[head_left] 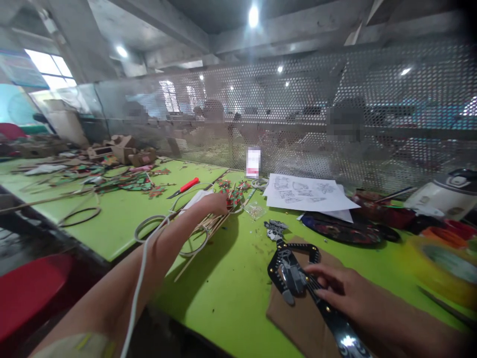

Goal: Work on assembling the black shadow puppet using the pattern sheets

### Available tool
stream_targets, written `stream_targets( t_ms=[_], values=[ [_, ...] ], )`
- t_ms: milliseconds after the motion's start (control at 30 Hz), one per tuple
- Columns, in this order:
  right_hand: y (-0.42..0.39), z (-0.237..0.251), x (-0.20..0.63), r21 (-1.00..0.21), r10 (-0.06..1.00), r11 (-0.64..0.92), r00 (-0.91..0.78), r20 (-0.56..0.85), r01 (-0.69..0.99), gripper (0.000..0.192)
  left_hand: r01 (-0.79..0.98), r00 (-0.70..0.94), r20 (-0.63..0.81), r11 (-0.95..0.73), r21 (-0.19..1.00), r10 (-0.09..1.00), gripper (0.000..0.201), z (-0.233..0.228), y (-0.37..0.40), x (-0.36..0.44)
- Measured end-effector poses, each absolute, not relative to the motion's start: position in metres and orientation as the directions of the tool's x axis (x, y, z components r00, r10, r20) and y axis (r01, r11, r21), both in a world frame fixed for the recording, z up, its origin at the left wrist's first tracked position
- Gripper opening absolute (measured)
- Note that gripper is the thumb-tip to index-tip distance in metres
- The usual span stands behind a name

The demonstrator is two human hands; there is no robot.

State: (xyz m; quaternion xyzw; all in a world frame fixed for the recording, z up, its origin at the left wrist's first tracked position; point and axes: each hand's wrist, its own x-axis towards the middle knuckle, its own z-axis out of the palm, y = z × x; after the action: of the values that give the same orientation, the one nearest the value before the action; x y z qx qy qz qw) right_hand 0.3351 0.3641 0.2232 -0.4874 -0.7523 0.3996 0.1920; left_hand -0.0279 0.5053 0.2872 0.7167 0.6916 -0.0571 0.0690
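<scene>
Hands at green table (231, 288), one reaching, one pressing.

My left hand (216, 203) is stretched to mid-frame, fingers curled onto the red-green cutouts (234, 194) beside the bamboo sticks (208, 229); I cannot tell whether they grip anything. A white cord (139, 283) runs along that forearm. My right hand (335, 288), lower right of frame, lies flat with fingers spread narrow, pressing the black puppet (292, 271) onto the cardboard (298, 318); nothing is enclosed in it. Puppet head (276, 229) points up-frame. White sheets (309, 194) lie above the puppet, a red knife (184, 188) left of centre, wire rings (80, 216) further left.
</scene>
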Motion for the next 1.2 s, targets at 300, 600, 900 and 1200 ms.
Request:
stream_targets(
  t_ms=[300,600,900,1200],
  values=[
    [0.364,0.227,0.334,-0.771,0.877,0.219,-0.467,-0.113,0.598,0.035,0.998,0.025,-0.144,-0.033,-0.059,0.989,0.067,0.286,0.498,-0.030],
    [0.361,0.233,0.330,-0.772,0.887,0.224,-0.453,-0.091,0.595,0.036,0.990,-0.141,0.119,0.139,0.024,0.983,0.032,0.288,0.501,-0.044],
    [0.362,0.229,0.333,-0.779,0.885,0.206,-0.452,-0.109,0.592,0.037,0.973,-0.211,0.300,0.170,0.156,0.930,0.022,0.293,0.505,-0.058],
    [0.361,0.230,0.332,-0.782,0.884,0.192,-0.450,-0.124,0.593,0.036,0.959,-0.258,0.372,0.190,0.209,0.892,0.016,0.292,0.498,-0.057]
  ],
)
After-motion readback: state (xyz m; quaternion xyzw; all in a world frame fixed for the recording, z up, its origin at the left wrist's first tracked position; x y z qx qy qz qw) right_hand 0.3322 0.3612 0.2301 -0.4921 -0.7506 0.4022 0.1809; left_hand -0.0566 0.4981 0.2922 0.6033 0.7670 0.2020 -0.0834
